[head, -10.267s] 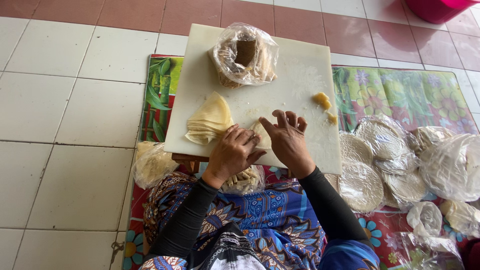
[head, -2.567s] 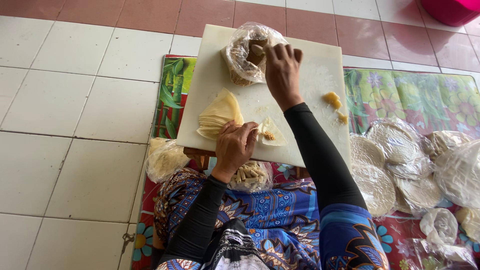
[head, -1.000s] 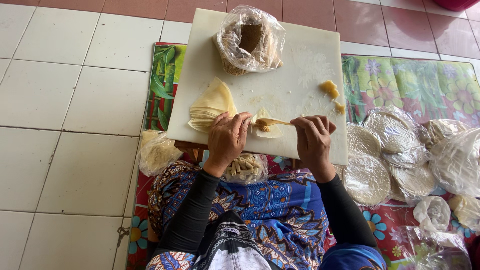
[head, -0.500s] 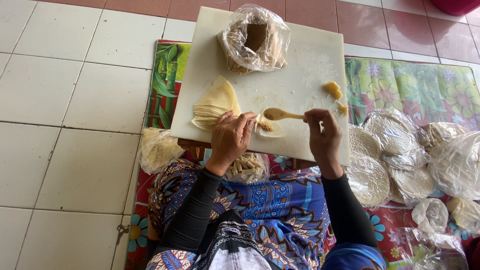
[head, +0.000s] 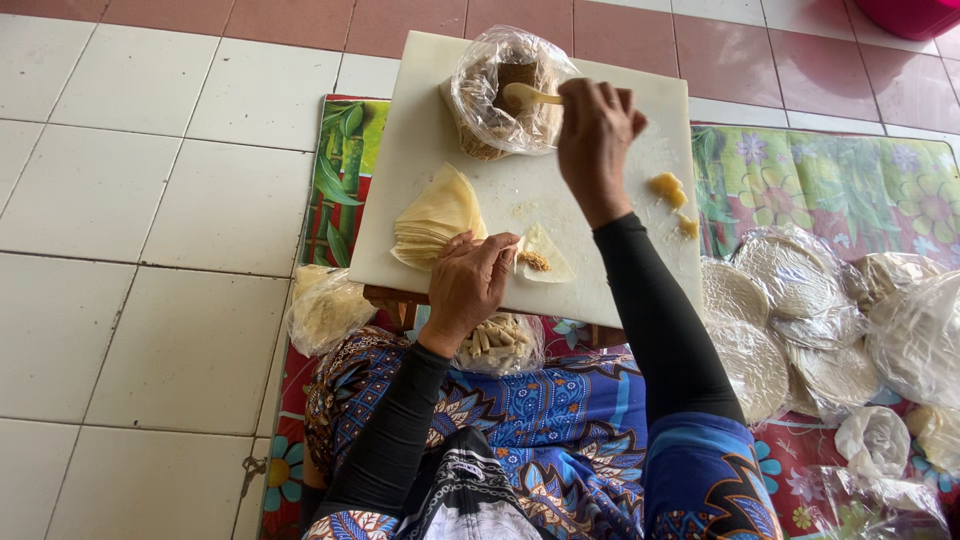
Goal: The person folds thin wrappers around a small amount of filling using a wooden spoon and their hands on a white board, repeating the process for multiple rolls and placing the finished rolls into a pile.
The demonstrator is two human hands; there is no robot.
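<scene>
On the white board [head: 620,240] — one spoon [head: 527,96] pinched by right hand [head: 594,132], left hand [head: 470,285] pressed on one wrapper [head: 543,258].

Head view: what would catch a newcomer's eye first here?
The white board on the person's lap stands out. On it, the right hand holds a wooden spoon in the plastic bag of filling at its far edge. The left hand pins a small wrapper beside a fanned wrapper stack.

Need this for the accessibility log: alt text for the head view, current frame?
Seen from above, a seated person's right hand holds a wooden spoon over a plastic bag of brown filling on a white board, while the left hand pins a small wrapper with filling on it, beside a stack of wrappers.
</scene>
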